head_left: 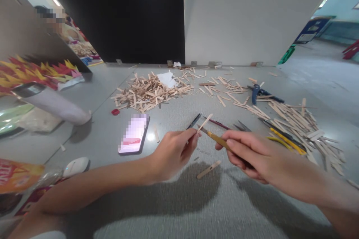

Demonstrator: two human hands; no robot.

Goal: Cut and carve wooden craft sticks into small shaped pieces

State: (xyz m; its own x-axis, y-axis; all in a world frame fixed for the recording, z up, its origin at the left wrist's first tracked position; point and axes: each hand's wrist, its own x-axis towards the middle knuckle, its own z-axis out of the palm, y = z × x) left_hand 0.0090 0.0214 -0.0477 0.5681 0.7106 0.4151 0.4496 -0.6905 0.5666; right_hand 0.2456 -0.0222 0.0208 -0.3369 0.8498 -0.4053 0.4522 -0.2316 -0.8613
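Observation:
Between its thumb and fingers my left hand (pixel 175 153) pinches a thin wooden stick (pixel 206 121), which points up and to the right. My right hand (pixel 252 153) is wrapped round a craft knife (pixel 218 140) with a yellow-brown handle. The knife's blade lies against or just beside the stick; which of the two I cannot tell. Below the hands rests a wooden stick piece with a slot (pixel 209 169). A dark pen (pixel 194 120) and a thin dark red tool (pixel 220 124) lie just beyond the hands.
A heap of wooden stick pieces (pixel 151 91) sits at the back, with more sticks (pixel 294 119) at right. Blue-handled pliers (pixel 255 93), yellow-handled scissors (pixel 288 140), a lit phone (pixel 134 134), a mouse (pixel 76 166) and a tumbler (pixel 56 104) lie around. A dark panel (pixel 126 15) stands behind.

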